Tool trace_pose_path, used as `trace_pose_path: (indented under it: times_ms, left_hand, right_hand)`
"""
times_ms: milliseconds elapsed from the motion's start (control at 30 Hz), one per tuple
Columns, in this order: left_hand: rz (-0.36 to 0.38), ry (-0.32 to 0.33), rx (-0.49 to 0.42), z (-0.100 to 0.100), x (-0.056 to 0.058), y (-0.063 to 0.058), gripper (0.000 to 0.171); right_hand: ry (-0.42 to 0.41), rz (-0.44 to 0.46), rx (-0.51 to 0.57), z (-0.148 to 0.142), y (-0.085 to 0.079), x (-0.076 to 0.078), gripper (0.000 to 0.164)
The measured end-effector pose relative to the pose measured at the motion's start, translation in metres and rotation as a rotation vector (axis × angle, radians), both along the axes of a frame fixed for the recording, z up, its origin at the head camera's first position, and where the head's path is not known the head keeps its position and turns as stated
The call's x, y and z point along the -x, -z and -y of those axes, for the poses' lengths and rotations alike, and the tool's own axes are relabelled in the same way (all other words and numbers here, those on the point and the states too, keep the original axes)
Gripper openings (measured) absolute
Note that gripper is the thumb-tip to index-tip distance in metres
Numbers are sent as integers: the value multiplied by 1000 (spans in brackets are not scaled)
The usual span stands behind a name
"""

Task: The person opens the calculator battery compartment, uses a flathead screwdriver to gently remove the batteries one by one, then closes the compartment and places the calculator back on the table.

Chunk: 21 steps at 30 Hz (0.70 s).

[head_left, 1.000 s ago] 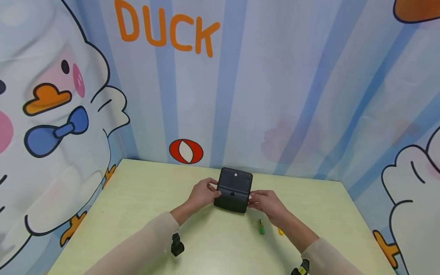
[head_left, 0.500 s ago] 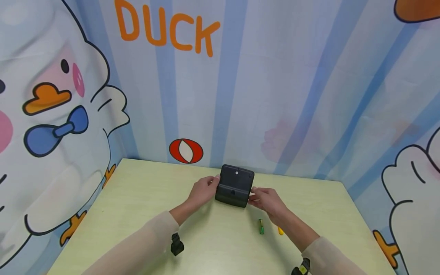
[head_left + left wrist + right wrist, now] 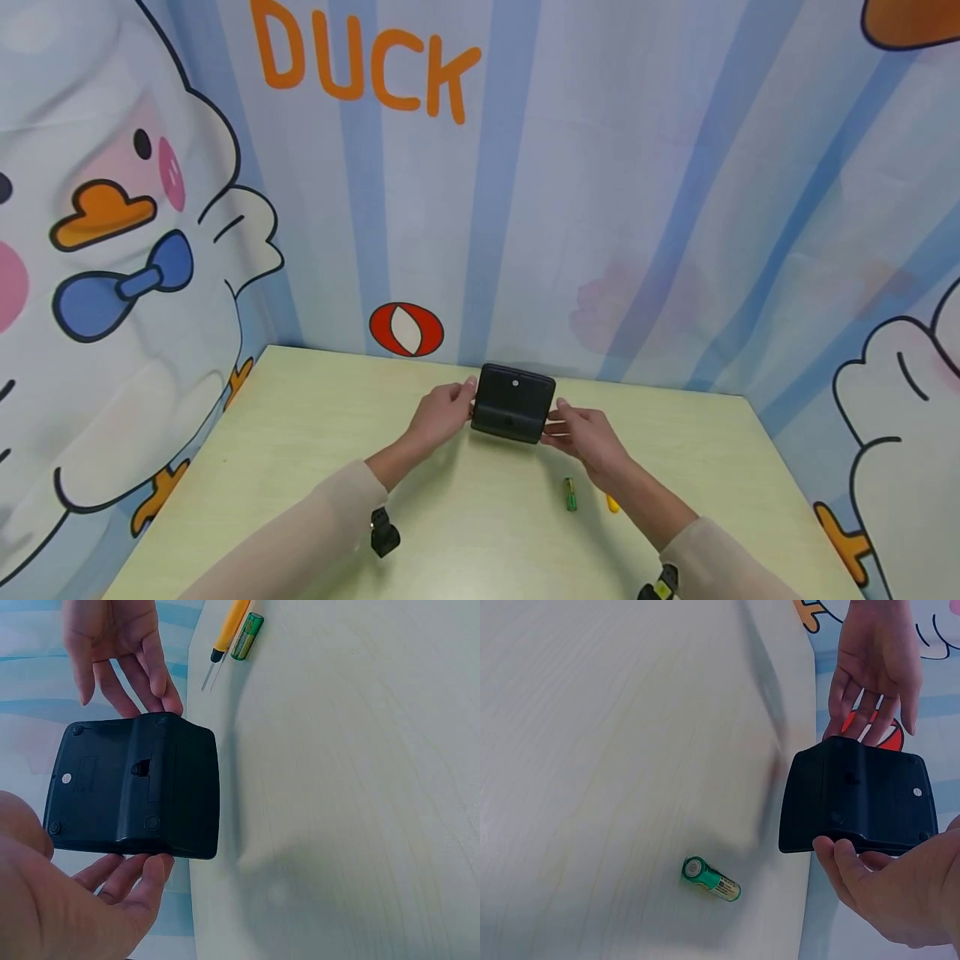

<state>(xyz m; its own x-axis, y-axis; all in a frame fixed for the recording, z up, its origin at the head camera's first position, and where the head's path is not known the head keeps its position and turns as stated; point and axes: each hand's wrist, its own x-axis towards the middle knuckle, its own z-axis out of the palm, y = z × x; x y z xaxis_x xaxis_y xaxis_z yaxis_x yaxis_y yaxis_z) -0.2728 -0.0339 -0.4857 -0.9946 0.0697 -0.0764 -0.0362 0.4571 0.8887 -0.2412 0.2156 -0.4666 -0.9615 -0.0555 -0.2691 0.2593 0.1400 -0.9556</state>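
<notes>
A black desk calculator (image 3: 513,402) is held up over the far part of the table, its underside turned towards the head camera. Small round feet, a battery-cover latch and a white dot show on that underside in the left wrist view. My left hand (image 3: 442,414) holds its left edge, the thumb high along the side. At the right edge my right hand (image 3: 588,437) supports it on the fingertips, with the thumb raised off the casing. A green battery (image 3: 711,879) lies on the table in front of the right hand. Beside it is a yellow-handled screwdriver (image 3: 231,626), mostly hidden by my right wrist in the head view.
The pale wooden table (image 3: 315,467) ends at a cartoon-printed curtain (image 3: 600,208) behind and at both sides. A black wrist camera (image 3: 385,533) hangs below my left sleeve, and another (image 3: 660,583) below my right.
The calculator has tilted, its lower edge rising so it looks shorter in the head view. My left thumb has slid up from its face to the side; my right thumb has lifted.
</notes>
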Motion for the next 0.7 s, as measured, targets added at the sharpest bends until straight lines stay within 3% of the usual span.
trace_pose_path:
  times_ms: [367,700]
  left_hand:
    - [67,0,-143,-1,-2,-2,48]
    - [74,-1,-161,2,-2,0,57]
  right_hand:
    - [25,-27,-21,0,0,1,50]
    - [32,-41,2,3,-1,2,54]
